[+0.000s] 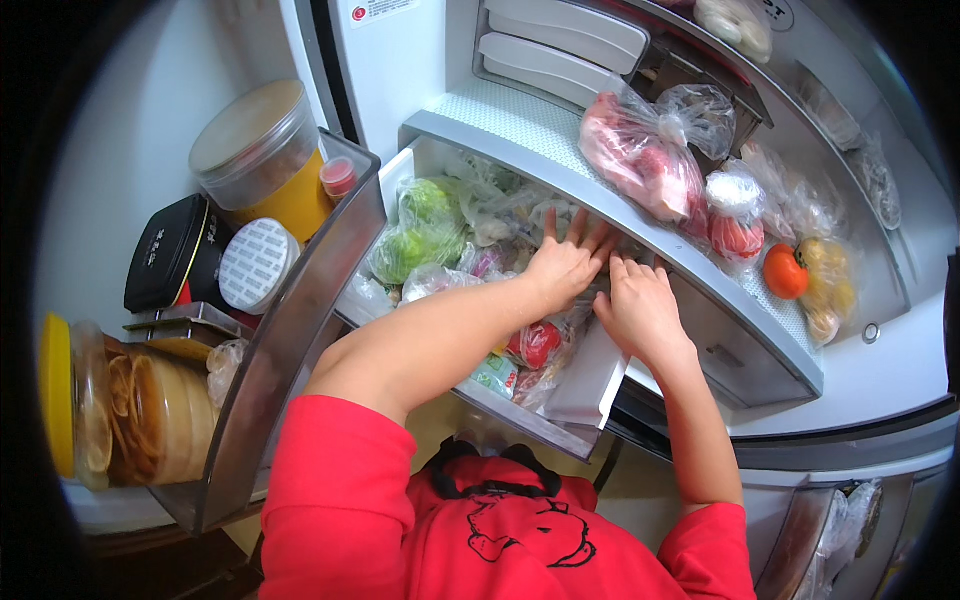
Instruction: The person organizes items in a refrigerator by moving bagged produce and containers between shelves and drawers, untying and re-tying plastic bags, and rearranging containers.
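Note:
A pulled-out refrigerator drawer holds green vegetables in clear plastic, a red item in plastic and other bagged food. My left hand lies palm down over the bags at the drawer's back, its fingers spread and their tips near the shelf edge. Beside it, my right hand rests at the drawer's right side, its fingertips partly hidden beneath the shelf's front edge. Whether the right hand grips anything cannot be told.
On the shelf above lie bagged raw meat, a tomato and a bag of yellow items. The open door's bin at left holds a large lidded tub, a black case and a jar with a yellow lid.

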Demonstrator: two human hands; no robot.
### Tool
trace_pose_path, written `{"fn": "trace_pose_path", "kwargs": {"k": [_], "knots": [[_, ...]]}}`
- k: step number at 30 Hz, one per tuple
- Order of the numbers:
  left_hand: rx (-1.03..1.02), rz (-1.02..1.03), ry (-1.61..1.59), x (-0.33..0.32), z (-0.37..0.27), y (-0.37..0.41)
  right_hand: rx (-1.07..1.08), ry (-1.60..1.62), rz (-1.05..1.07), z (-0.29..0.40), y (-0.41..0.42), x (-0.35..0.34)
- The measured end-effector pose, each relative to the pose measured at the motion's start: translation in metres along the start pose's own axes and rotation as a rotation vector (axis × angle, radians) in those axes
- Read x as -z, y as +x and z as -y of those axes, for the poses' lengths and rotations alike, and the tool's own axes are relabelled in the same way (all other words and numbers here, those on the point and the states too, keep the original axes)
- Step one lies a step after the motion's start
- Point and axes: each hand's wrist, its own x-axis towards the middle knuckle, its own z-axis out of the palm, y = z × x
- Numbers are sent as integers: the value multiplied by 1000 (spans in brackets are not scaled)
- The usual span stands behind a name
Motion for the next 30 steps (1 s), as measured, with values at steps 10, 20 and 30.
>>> {"fn": "trace_pose_path", "kwargs": {"k": [10, 20, 30], "knots": [[33, 107, -26, 4, 9, 17, 25, 100, -32, 4, -7, -1], [-134, 402, 15, 81, 29, -5, 44, 167, 12, -1, -7, 1], [134, 73, -421, 139, 52, -117, 248, 774, 211, 38, -16, 26]]}}
